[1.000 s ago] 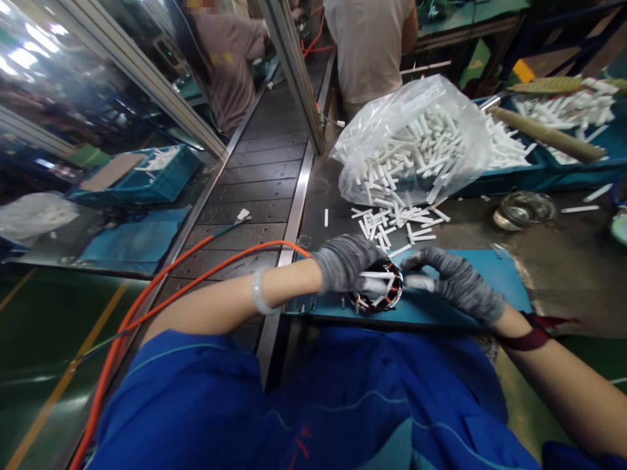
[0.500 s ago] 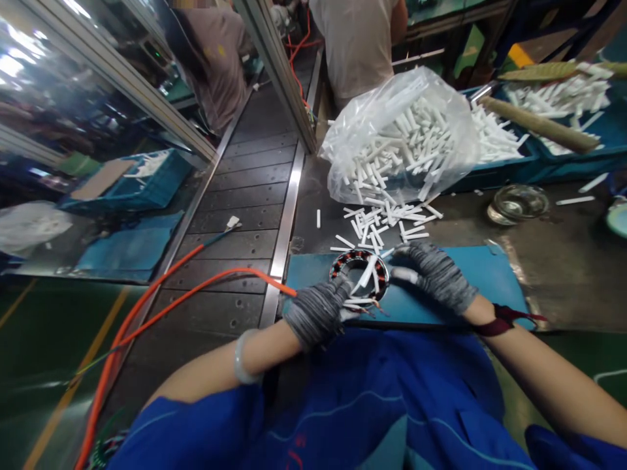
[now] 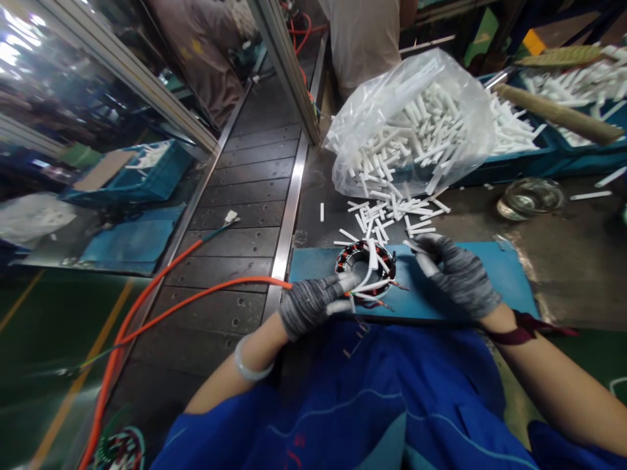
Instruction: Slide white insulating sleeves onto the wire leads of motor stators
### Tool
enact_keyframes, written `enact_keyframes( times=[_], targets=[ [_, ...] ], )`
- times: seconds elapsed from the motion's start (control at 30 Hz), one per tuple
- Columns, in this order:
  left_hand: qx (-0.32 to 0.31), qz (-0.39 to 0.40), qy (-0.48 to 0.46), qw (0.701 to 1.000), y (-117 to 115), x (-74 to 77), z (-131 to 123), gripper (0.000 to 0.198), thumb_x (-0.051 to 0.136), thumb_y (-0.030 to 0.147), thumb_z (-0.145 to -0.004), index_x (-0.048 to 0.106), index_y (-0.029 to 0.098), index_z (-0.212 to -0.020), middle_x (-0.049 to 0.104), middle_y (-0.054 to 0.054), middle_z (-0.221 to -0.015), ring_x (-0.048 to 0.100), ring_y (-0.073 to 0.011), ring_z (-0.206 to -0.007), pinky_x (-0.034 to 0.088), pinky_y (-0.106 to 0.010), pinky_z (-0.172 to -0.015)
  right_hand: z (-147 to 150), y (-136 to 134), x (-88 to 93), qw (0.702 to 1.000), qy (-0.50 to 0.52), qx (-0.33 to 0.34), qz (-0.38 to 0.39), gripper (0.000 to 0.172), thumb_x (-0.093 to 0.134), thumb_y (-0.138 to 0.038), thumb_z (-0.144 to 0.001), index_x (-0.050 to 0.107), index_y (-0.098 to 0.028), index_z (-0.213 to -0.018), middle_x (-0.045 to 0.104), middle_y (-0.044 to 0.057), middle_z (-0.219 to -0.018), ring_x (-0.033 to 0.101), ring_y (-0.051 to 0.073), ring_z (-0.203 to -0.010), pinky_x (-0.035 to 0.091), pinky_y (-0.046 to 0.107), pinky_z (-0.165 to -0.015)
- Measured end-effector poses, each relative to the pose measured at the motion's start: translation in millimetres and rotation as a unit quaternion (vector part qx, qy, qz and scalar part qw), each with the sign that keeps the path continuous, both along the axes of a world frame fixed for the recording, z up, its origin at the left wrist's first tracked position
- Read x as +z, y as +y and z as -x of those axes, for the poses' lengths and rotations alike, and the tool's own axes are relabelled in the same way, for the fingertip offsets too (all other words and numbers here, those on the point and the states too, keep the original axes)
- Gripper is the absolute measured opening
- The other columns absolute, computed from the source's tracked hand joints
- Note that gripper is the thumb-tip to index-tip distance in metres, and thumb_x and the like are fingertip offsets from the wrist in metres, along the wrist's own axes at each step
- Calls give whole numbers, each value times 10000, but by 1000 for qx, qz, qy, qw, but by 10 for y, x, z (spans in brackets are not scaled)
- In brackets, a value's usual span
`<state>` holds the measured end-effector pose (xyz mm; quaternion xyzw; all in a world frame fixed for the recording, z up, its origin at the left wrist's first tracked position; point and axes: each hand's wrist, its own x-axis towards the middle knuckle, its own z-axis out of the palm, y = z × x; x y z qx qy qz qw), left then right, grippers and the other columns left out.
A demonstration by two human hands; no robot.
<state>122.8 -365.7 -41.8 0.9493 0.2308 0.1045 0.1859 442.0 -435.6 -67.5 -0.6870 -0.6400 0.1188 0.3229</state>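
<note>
A ring-shaped motor stator [image 3: 341, 259] with copper-coloured windings lies on the blue mat [image 3: 509, 277]. White sleeved leads cross its opening, and bare wire ends stick out at its lower right. My gloved left hand [image 3: 316, 301] is closed around the end of the orange cable [image 3: 249, 280] at the stator's left edge, thumb and forefinger beside the leads. To the right of the stator, apart from it, my gloved right hand [image 3: 458, 274] pinches a small white sleeve tube [image 3: 410, 246] between thumb and fingertips.
Loose white tubes [image 3: 375, 219] lie behind the mat, before a plastic bag [image 3: 353, 147] full of them. Blue bins [image 3: 519, 163] and a glass bowl [image 3: 531, 198] stand right. A slatted conveyor [image 3: 230, 261] runs left, with a metal post [image 3: 289, 78] beside it. People are beyond.
My right hand has drawn away from the stator to the right, a white tube now showing in its fingertips. My left fingers have shifted on the cable end, and the leads lie differently.
</note>
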Motion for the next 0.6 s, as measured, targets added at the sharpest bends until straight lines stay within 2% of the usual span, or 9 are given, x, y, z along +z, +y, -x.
enact_keyframes(
  times=[0.07,0.13,0.23,0.3,0.37,0.43,0.53,0.6],
  targets=[
    [36,-74,27,996,-84,34,-116,504,545,360,-1014,475,237,-1498,681,-90,-1343,699,-217,-1155,596,-302,-945,42,-142,111,991,128,-7,-34,278,583,-383,-946,702,-241,-1155,751,67,-1101,706,234,-996,552,379,-905],
    [36,-125,6,991,-145,91,-210,487,530,345,-1022,480,236,-1495,711,-80,-1293,723,-201,-1098,602,-276,-903,74,-257,209,973,225,-29,-38,219,642,-388,-913,732,-257,-1062,766,38,-1055,718,215,-953,565,359,-880],
    [41,-139,-40,989,-176,128,-273,464,543,363,-1016,520,236,-1462,742,-65,-1231,743,-189,-1034,600,-257,-879,98,-377,297,954,293,-63,-19,193,692,-411,-877,758,-267,-987,785,15,-958,734,196,-835,585,318,-771],
    [67,-130,-53,988,-170,114,-287,470,569,413,-1000,560,207,-1422,764,-72,-1173,760,-194,-957,608,-252,-831,107,-426,306,950,307,-52,-7,182,702,-411,-874,768,-270,-967,788,8,-925,738,191,-797,586,298,-722],
    [77,-127,-70,986,-158,95,-299,445,575,435,-994,608,174,-1353,779,-78,-1118,767,-194,-910,609,-247,-801,116,-445,287,953,300,-29,-9,164,699,-379,-891,766,-279,-1003,788,0,-944,739,184,-820,584,285,-730],
    [53,-128,-76,987,-148,89,-309,385,559,411,-1007,638,173,-1298,780,-75,-1113,766,-189,-919,604,-242,-773,127,-427,266,963,265,12,-43,158,690,-325,-914,752,-300,-1057,779,-10,-997,732,171,-870,576,276,-771],
    [25,-144,-49,988,-134,94,-308,342,537,392,-1019,652,218,-1289,776,-59,-1118,764,-181,-852,581,-239,-647,154,-327,277,980,126,97,-116,196,644,-261,-953,739,-295,-1122,757,13,-1041,707,163,-887,552,275,-792],
    [19,-163,-34,986,-113,94,-295,363,518,404,-1025,648,234,-1318,776,-65,-1099,755,-179,-801,558,-236,-594,171,-233,308,981,-1,130,-146,224,575,-275,-996,739,-252,-1146,748,49,-960,681,169,-809,526,282,-724]
  ],
)
